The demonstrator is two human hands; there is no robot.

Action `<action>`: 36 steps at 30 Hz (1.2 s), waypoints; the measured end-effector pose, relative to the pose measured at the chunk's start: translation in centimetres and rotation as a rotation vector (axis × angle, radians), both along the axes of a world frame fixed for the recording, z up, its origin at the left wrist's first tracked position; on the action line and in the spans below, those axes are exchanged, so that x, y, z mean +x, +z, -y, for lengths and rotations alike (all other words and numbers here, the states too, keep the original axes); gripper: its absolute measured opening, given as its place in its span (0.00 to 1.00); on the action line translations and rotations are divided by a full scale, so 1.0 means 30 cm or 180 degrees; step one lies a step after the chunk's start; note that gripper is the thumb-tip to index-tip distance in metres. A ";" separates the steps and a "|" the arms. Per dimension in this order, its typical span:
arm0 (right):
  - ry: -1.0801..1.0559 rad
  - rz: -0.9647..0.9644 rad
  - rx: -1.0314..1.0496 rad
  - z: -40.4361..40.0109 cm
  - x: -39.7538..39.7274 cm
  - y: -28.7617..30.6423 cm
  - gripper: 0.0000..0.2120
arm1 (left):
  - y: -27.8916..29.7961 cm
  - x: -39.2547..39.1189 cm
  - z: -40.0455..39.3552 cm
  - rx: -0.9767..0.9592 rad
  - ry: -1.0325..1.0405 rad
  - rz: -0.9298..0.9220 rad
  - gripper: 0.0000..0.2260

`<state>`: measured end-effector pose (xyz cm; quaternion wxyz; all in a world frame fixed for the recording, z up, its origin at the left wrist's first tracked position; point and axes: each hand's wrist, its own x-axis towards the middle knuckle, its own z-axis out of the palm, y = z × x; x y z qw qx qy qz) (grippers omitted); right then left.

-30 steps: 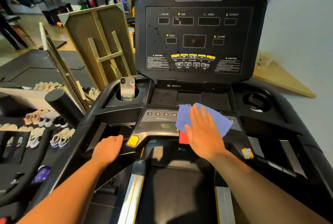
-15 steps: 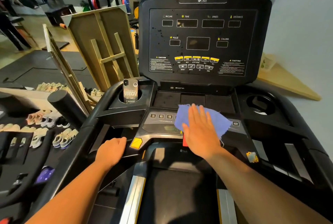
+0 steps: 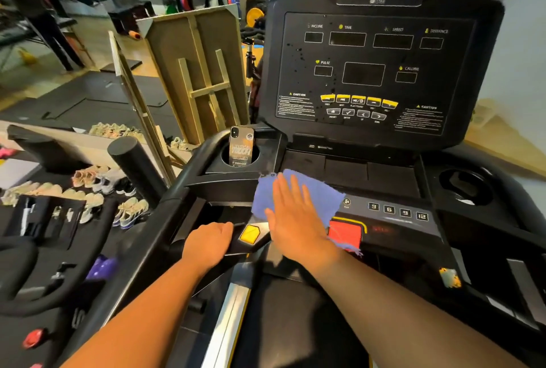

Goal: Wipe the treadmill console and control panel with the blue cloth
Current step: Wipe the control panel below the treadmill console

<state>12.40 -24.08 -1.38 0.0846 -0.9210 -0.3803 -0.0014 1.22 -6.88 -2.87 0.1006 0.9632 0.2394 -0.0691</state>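
Note:
The black treadmill console (image 3: 381,66) stands upright ahead, with dark spots on its left half. Below it lies the control panel (image 3: 396,214) with number keys and a red stop button (image 3: 345,233). My right hand (image 3: 295,219) lies flat, fingers together, pressing the blue cloth (image 3: 319,193) onto the left part of the panel. The cloth covers the left number keys. My left hand (image 3: 209,243) grips the left handle bar beside a yellow button (image 3: 249,234).
A phone (image 3: 241,146) stands in the left cup holder. The right cup holder (image 3: 464,187) is at the far right. Wooden frames (image 3: 195,72) lean to the left, with several shoes (image 3: 88,190) on the floor and a black foam roller (image 3: 136,169) nearby.
My right hand has slid the blue cloth leftwards across the control panel, uncovering the red stop button and right number keys. My left hand has stayed on the handle.

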 end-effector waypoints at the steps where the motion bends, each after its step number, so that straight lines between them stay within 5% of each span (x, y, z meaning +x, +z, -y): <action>1: 0.0247 0.0099 -0.0097 -0.012 -0.019 -0.017 0.31 | 0.000 -0.001 0.000 0.0061 -0.0043 -0.0043 0.09; 5: 0.0810 0.0512 -0.0206 0.093 -0.039 -0.064 0.30 | -0.006 0.005 -0.006 0.0194 -0.0172 -0.0165 0.10; 11: 0.0283 0.0156 -0.0153 -0.045 -0.018 -0.034 0.34 | -0.008 0.004 -0.010 0.0053 -0.0137 -0.0149 0.08; 20: 0.0957 0.0362 -0.0085 0.085 -0.082 -0.087 0.28 | -0.020 0.007 -0.017 0.0040 -0.0114 -0.0166 0.11; 27: 0.0162 -0.0013 0.0053 -0.060 0.081 0.016 0.31 | -0.021 0.011 -0.017 -0.0067 -0.0015 -0.0095 0.14; 36: -0.0331 -0.0089 -0.0017 0.063 0.013 0.007 0.33 | -0.010 0.018 -0.008 -0.0199 0.0189 -0.0001 0.17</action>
